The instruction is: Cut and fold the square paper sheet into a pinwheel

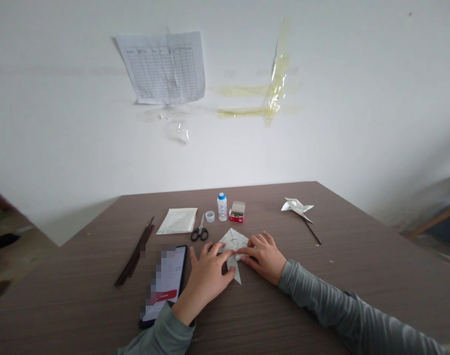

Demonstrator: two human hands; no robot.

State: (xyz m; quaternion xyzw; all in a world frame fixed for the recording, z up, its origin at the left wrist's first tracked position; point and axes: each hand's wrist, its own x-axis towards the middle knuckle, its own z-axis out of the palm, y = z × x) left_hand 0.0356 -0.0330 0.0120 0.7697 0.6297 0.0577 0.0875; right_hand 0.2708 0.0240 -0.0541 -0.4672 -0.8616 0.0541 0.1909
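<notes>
- Your left hand [210, 271] is spread wide over the folded paper [234, 240], fingertips resting on it.
- Your right hand [265, 256] has its fingers bent against the paper's right side; I cannot tell whether they pinch it.
- The folded paper lies on the table [358, 256] between your 2 hands, 1 tip pointing toward you.
- Beyond it you have 1 blue-capped bottle [222, 208] and 1 open red box [237, 217].
- 1 pinwheel [295, 206] lies well apart, to your right.
</notes>
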